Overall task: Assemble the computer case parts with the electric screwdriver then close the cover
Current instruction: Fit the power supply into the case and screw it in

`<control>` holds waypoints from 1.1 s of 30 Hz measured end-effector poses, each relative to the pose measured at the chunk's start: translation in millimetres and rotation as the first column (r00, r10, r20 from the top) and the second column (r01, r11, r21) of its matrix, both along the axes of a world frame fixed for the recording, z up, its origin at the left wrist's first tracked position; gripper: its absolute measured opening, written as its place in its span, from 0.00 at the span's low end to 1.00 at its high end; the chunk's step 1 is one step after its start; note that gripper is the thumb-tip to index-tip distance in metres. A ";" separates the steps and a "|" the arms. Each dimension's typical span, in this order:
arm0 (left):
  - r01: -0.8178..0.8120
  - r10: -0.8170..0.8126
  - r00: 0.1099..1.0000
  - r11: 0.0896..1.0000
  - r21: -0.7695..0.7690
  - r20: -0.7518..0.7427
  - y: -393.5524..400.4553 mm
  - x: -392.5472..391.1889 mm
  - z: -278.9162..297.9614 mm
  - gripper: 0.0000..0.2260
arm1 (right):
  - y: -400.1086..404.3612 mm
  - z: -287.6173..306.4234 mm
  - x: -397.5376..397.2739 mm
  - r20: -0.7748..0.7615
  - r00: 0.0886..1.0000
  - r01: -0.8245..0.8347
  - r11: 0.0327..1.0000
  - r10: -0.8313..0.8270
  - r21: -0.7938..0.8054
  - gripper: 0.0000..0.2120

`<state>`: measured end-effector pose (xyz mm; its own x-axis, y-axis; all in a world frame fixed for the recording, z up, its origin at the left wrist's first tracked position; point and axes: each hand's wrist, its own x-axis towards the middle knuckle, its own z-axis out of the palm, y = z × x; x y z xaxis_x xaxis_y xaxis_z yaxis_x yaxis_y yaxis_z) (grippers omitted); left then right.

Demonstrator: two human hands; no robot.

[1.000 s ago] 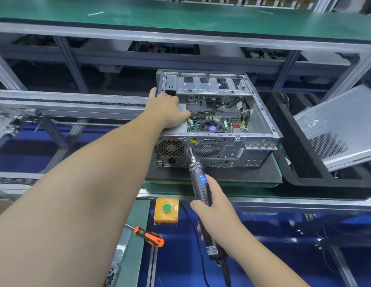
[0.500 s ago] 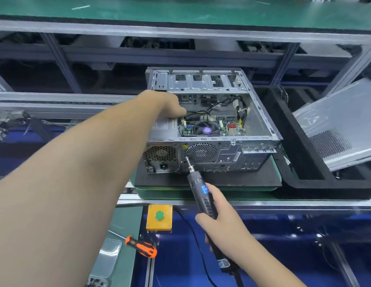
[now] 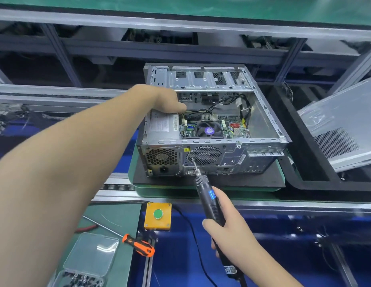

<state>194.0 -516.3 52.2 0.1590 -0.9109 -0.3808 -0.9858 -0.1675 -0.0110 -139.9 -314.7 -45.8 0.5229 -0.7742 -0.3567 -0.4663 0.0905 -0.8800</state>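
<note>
Computer case (image 3: 211, 121) is seen at frame centre, lying on its side with the open side up, on a black pad (image 3: 209, 181) over a green pallet (image 3: 180, 192). Its long axis runs from lower centre toward upper centre; the rear panel with fan grilles faces the viewer. Motherboard, CPU fan and cables are visible inside. The left hand (image 3: 159, 100) is laid on the case's upper left edge above the power supply (image 3: 162, 126), fingers curled down over the inner side; how tightly it is gripped cannot be told. The electric screwdriver (image 3: 209, 199) is held in the right hand (image 3: 228, 230), fingers wrapped round its black barrel, at lower centre. The screwdriver is tilted, long axis from lower right to upper left, bit pointing up-left and touching the rear panel just at the lower left of the round fan grille. The cover (image 3: 342, 125) is leaned tilted in a black tray at right, well apart from both hands. An orange-handled screwdriver (image 3: 139, 244), a clear screw box (image 3: 91, 253) and a yellow button box (image 3: 157, 215) are seen at lower left.
</note>
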 end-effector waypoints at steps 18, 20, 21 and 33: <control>-0.080 0.076 0.996 0.994 -0.076 -0.050 20.9 -14.0 -4.6 0.27 | 19.7 -1.7 -13.3 -0.010 1.000 0.014 1.000 -0.014 -0.018 0.37; -0.079 0.077 0.996 0.996 -0.041 -0.040 20.3 -17.3 -0.7 0.28 | 20.4 -1.8 -14.8 -0.019 1.000 -0.004 0.999 0.003 -0.032 0.37; -0.078 0.077 0.997 0.997 -0.025 -0.024 20.2 -18.7 1.0 0.31 | 20.6 -1.9 -14.4 -0.022 1.000 -0.011 0.999 0.010 -0.036 0.37; -0.052 0.057 0.998 0.988 -0.143 0.033 28.8 -28.5 -4.6 0.30 | 24.0 2.4 -4.7 -0.005 0.999 -0.047 0.998 0.047 -0.036 0.36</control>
